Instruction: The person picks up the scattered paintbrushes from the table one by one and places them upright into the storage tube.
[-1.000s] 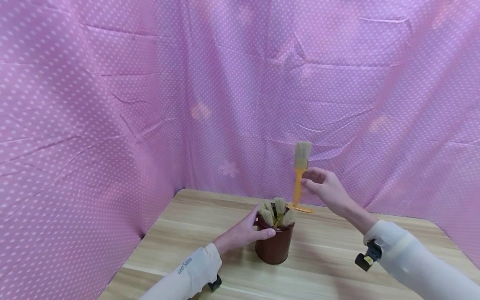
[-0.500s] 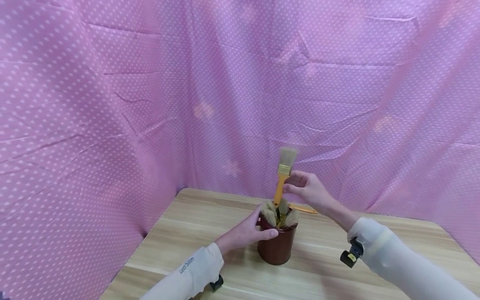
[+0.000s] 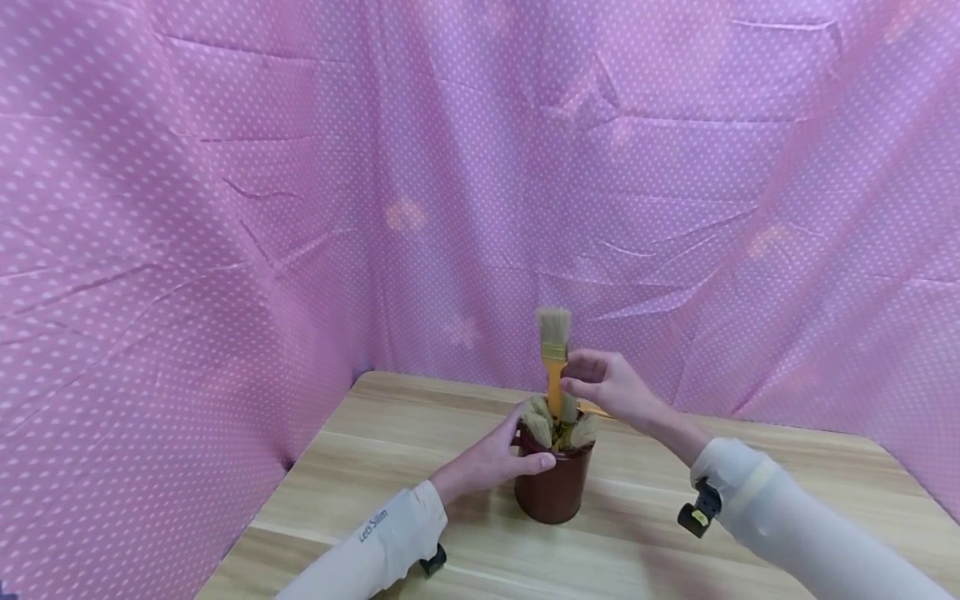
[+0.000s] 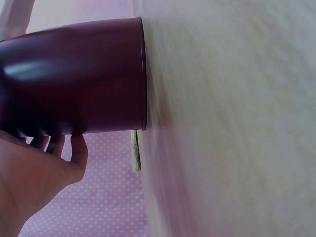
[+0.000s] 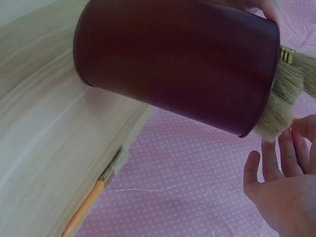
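Observation:
A dark red cylindrical pot (image 3: 551, 487) stands upright on the wooden table, bristle ends of several paintbrushes (image 3: 581, 432) poking out of its mouth. My left hand (image 3: 487, 458) grips the pot near its rim, thumb on the front and fingers round the far side. With thumb and fingertips, my right hand (image 3: 611, 385) pinches the orange handle of one paintbrush (image 3: 554, 346) above the pot. That brush has its bristles up, and the handle's lower end is hidden among the other bristles. In the right wrist view, the right hand (image 5: 286, 192) is beside the pot's rim.
Behind the pot, another paintbrush (image 5: 86, 205) with an orange handle lies on the table (image 3: 660, 517), mostly hidden in the head view. Pink dotted cloth (image 3: 480, 208) hangs behind and to the left of the table.
My right hand has moved left and carried the paintbrush from right of the pot to over its mouth, then lower, handle end down among the bristles. The left hand has stayed on the pot.

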A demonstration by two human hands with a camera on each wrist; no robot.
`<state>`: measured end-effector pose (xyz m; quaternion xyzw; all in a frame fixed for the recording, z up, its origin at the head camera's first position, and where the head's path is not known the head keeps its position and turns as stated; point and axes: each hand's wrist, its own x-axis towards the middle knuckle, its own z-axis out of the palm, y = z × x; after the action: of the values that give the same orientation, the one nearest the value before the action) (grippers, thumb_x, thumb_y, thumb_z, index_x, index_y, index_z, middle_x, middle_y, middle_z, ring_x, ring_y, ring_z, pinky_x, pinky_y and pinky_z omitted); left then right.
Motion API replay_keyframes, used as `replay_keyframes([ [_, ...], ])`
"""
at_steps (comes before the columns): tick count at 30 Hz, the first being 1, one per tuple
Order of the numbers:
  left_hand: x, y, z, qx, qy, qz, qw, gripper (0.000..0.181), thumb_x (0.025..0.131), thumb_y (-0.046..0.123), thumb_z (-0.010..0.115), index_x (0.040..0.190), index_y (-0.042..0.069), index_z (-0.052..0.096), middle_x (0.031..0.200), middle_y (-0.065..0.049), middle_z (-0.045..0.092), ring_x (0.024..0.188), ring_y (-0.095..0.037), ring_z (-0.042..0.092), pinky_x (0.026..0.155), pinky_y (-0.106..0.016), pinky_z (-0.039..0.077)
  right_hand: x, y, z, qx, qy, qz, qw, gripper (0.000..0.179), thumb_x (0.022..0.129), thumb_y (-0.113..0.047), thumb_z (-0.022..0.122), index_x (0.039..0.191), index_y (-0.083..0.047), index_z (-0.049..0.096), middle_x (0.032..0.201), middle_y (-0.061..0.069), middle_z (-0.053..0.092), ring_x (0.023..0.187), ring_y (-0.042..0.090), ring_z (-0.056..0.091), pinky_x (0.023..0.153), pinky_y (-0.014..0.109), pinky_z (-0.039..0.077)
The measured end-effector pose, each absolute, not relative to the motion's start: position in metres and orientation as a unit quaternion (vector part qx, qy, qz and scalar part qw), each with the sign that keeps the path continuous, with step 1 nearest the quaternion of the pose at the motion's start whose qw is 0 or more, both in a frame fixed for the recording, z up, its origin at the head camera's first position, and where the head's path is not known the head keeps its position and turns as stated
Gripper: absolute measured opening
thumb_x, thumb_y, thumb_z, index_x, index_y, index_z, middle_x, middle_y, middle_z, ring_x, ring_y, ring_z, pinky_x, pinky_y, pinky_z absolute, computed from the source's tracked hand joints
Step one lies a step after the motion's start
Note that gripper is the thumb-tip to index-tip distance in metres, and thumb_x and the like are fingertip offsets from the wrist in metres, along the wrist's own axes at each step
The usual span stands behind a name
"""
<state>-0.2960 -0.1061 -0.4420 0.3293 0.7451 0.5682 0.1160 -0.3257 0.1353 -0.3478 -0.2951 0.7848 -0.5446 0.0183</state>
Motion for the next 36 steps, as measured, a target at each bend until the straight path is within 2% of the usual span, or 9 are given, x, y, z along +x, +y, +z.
replay_keyframes([
  [5, -0.296, -0.107, -0.442, 0.328, 0.745, 0.569, 0.114, 0.086, 0.094, 0.048, 0.072, 0.159, 0.042, 0.016, 0.155, 0.01, 0.036, 0.138, -0.01, 0.04, 0.11, -0.037, 0.037, -0.323, 0.137, -0.353, -0.29, 0.782, -0.551, 0.025, 0.028, 0.094, -0.008, 0.073, 0.121, -0.001, 0.068, 0.116, 0.012, 0.071, 0.111, 0.029, 0.067, 0.092, 0.037, 0.055],
  [10, -0.296, -0.108, -0.441, 0.325, 0.745, 0.571, 0.112, 0.088, 0.094, 0.047, 0.072, 0.16, 0.039, 0.016, 0.157, 0.006, 0.033, 0.139, -0.013, 0.039, 0.108, -0.034, 0.04, -0.324, 0.141, -0.357, -0.306, 0.76, -0.573, 0.03, 0.035, 0.094, 0.0, 0.069, 0.128, 0.002, 0.063, 0.12, 0.017, 0.068, 0.113, 0.037, 0.063, 0.093, 0.038, 0.055],
  [15, -0.297, -0.11, -0.442, 0.328, 0.744, 0.572, 0.109, 0.09, 0.093, 0.048, 0.073, 0.161, 0.039, 0.015, 0.16, 0.006, 0.029, 0.141, -0.014, 0.036, 0.108, -0.034, 0.04, -0.328, 0.145, -0.359, -0.308, 0.749, -0.586, 0.021, 0.033, 0.096, 0.004, 0.061, 0.129, 0.002, 0.062, 0.12, 0.02, 0.067, 0.113, 0.034, 0.064, 0.096, 0.035, 0.053],
  [20, -0.297, -0.109, -0.442, 0.332, 0.743, 0.572, 0.105, 0.088, 0.093, 0.049, 0.073, 0.16, 0.042, 0.016, 0.159, 0.009, 0.029, 0.14, -0.014, 0.037, 0.107, -0.033, 0.041, -0.336, 0.151, -0.367, -0.282, 0.761, -0.585, 0.001, 0.03, 0.099, 0.002, 0.058, 0.129, 0.005, 0.062, 0.12, 0.025, 0.066, 0.112, 0.032, 0.064, 0.098, 0.032, 0.05],
  [26, -0.295, -0.106, -0.443, 0.338, 0.738, 0.574, 0.104, 0.089, 0.093, 0.046, 0.073, 0.161, 0.036, 0.017, 0.158, 0.008, 0.032, 0.139, -0.013, 0.039, 0.108, -0.033, 0.04, -0.347, 0.162, -0.386, -0.216, 0.794, -0.568, -0.005, 0.026, 0.103, -0.009, 0.06, 0.125, 0.005, 0.064, 0.116, 0.019, 0.069, 0.11, 0.033, 0.065, 0.1, 0.041, 0.05],
  [29, -0.294, -0.105, -0.443, 0.335, 0.74, 0.573, 0.106, 0.09, 0.093, 0.046, 0.073, 0.162, 0.033, 0.016, 0.158, 0.009, 0.031, 0.139, -0.012, 0.039, 0.108, -0.033, 0.04, -0.354, 0.166, -0.398, -0.191, 0.818, -0.543, -0.008, 0.025, 0.103, -0.013, 0.061, 0.123, 0.002, 0.066, 0.116, 0.016, 0.07, 0.11, 0.032, 0.065, 0.099, 0.044, 0.05],
  [36, -0.294, -0.104, -0.443, 0.332, 0.734, 0.582, 0.113, 0.086, 0.093, 0.045, 0.074, 0.16, 0.036, 0.02, 0.156, 0.009, 0.034, 0.138, -0.011, 0.04, 0.109, -0.037, 0.04, -0.378, 0.17, -0.424, -0.218, 0.87, -0.439, -0.052, 0.021, 0.098, -0.003, 0.062, 0.117, 0.005, 0.068, 0.11, 0.019, 0.071, 0.102, 0.036, 0.068, 0.088, 0.043, 0.056],
])
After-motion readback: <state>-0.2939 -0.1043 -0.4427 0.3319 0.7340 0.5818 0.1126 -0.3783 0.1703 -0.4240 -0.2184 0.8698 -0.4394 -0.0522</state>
